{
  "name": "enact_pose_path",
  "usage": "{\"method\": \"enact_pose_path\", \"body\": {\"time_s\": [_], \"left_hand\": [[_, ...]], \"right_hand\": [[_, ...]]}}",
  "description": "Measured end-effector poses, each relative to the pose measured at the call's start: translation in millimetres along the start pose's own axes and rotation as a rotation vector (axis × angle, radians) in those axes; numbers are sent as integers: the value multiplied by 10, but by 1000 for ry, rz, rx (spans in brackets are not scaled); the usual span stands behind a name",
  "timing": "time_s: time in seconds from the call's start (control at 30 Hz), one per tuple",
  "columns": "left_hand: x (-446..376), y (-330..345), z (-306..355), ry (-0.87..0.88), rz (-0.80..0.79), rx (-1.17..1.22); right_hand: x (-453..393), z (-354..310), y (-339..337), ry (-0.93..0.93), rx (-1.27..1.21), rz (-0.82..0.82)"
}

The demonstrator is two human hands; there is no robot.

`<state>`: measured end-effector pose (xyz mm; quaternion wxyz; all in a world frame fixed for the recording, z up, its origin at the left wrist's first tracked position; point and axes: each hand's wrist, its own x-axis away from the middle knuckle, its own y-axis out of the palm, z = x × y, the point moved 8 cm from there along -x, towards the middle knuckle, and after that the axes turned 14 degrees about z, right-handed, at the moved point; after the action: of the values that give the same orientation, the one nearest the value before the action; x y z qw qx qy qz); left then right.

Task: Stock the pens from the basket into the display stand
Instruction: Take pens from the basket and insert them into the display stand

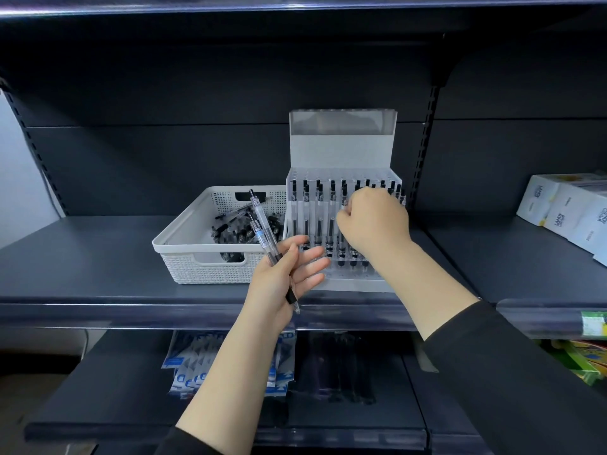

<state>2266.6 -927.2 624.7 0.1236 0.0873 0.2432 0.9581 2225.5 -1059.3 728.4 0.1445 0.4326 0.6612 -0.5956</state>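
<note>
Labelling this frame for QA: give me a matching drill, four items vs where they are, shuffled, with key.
Things:
1. white basket
2. display stand
3. left hand
4. right hand

Places or states:
A. over the stand's pen rows, fingers curled
B. left of the stand on the shelf, loose pens inside
C. holding clear pens in front of the basket
D. right of the basket, rows of upright pens

Pairs: 1-B, 2-D, 3-C, 4-A

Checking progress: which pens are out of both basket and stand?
The two clear pens gripped in the left hand; the others lie in the basket or stand slotted upright.
</note>
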Motion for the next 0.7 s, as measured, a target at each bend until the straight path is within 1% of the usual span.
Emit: {"method": "enact_pose_path", "body": {"time_s": [0.33, 0.43, 0.5, 0.57, 0.63, 0.7], "left_hand": [[26, 31, 0, 5, -14, -11], [56, 72, -16, -1, -38, -21], [86, 109, -33, -1, -61, -35], [128, 166, -65, -7, -103, -68], [187, 236, -107, -15, -162, -119], [242, 297, -149, -21, -220, -165]], "right_hand": [[55, 16, 56, -12, 32, -57], [106, 18, -7, -24, 3, -14], [160, -21, -82, -13, -106, 45], [222, -60, -129, 68, -367, 77], [247, -107, -110, 147, -613, 50], [250, -154, -34, 207, -744, -30]]}}
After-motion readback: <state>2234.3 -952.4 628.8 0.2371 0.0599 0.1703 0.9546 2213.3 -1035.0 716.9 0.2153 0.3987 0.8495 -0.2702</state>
